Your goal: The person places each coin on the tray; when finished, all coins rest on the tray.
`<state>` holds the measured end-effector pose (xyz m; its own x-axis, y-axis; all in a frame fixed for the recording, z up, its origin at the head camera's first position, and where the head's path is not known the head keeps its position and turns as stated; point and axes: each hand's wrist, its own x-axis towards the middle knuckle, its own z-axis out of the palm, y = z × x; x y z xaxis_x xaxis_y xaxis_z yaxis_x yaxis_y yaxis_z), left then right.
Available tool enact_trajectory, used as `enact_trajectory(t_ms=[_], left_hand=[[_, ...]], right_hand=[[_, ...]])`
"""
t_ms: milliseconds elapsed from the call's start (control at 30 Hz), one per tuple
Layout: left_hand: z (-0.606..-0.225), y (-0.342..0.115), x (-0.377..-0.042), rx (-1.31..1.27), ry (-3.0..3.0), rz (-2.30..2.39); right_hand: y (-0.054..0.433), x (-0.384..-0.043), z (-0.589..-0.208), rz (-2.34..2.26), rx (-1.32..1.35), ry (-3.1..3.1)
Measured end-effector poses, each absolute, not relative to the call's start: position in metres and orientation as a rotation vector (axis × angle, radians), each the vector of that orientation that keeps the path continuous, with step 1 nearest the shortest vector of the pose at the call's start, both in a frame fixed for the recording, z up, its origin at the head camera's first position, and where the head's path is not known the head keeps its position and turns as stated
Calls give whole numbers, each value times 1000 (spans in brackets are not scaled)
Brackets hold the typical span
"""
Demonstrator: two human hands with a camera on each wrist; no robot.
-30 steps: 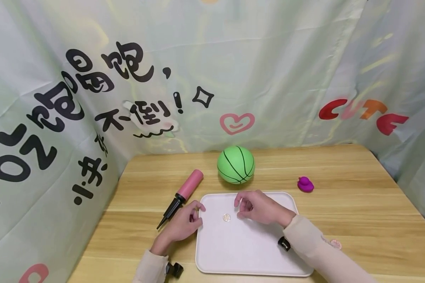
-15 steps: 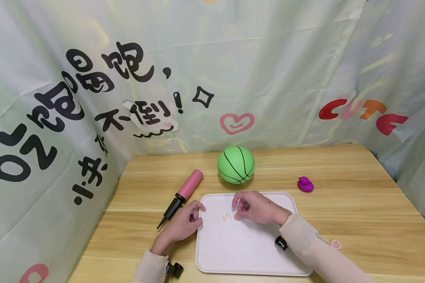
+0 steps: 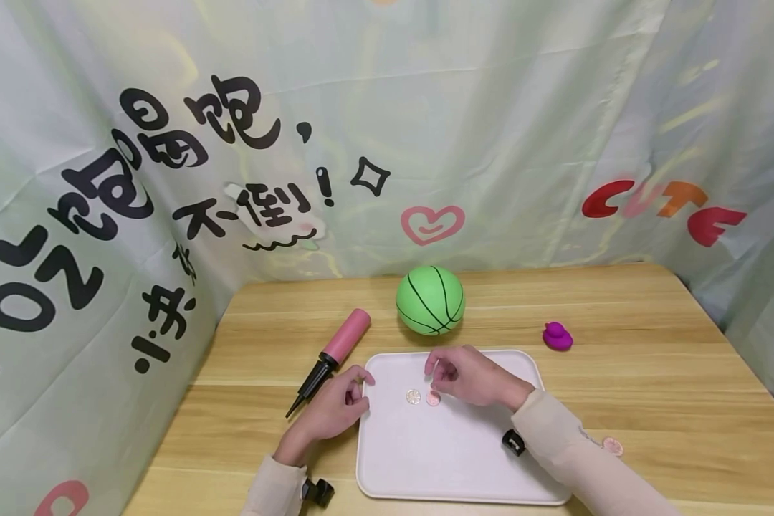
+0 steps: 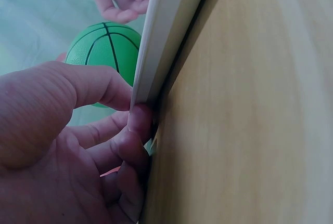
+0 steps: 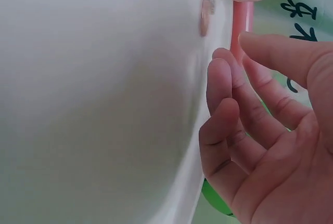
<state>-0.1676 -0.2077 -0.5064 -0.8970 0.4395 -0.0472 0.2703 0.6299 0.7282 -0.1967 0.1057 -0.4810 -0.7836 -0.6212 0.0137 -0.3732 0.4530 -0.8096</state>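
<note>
My left hand (image 3: 332, 405) pinches the left rim of a white rectangular tray (image 3: 458, 459); in the left wrist view its thumb and fingers (image 4: 139, 122) meet at the tray's edge (image 4: 161, 31). On the tray lie two small flat round pieces side by side, a pale gold disc (image 3: 413, 396) and a pinkish disc (image 3: 433, 398) with a segmented pattern. Over the pinkish disc my right hand (image 3: 474, 376) hovers with loosely bent fingers. The right wrist view shows nothing between its thumb and fingers (image 5: 221, 81), and both discs beyond them.
A green ball (image 3: 430, 301) stands behind the tray. A pink and black hand pump (image 3: 335, 351) lies to its left, beside my left hand. Right of the tray are a purple rubber duck (image 3: 557, 337) and, by my right sleeve, another pinkish disc (image 3: 613, 446). A printed curtain (image 3: 503, 143) surrounds the wooden table.
My right hand has moved slightly left and let go of the pinkish disc, which now lies beside the pale gold one. The left hand has stayed on the tray's rim.
</note>
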Motion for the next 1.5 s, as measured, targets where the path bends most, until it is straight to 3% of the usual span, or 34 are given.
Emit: enact_trajectory(t_ms=[1500], left_hand=[[-507, -207, -168, 574, 2650, 1104]], right_hand=[[199, -164, -463, -1314, -774, 2657]])
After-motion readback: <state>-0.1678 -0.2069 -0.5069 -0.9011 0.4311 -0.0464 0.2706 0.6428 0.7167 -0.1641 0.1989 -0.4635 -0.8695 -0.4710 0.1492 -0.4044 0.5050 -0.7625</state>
